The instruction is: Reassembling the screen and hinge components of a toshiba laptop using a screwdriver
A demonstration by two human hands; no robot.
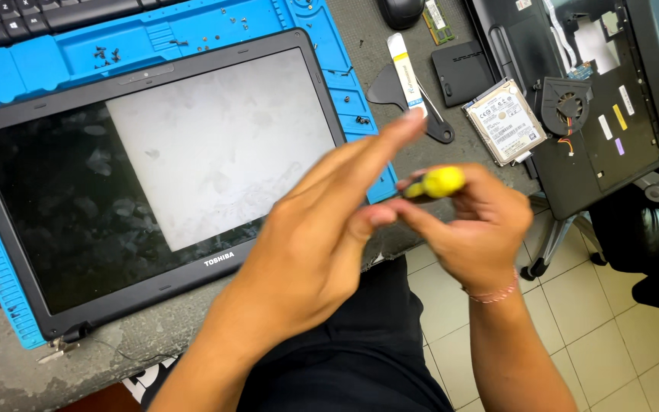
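Observation:
My right hand [476, 227] is closed around a screwdriver with a yellow handle [440, 182], held above the table's edge. My left hand [322, 229] is raised beside it, fingers stretched out and apart, its thumb and fingertips touching the screwdriver's tip end. Both hands hover in front of a detached laptop screen panel [154, 175] with a black bezel, which lies flat on a blue repair mat [192, 34]. The screwdriver's shaft is hidden behind my fingers.
Small screws [107, 53] lie on the mat. To the right lie a white and blue pry tool [406, 72], a black triangular pick [387, 85], a hard drive [505, 120], a black cover [463, 72] and an opened laptop base [596, 91] with a fan [567, 105]. A keyboard [32, 14] sits top left.

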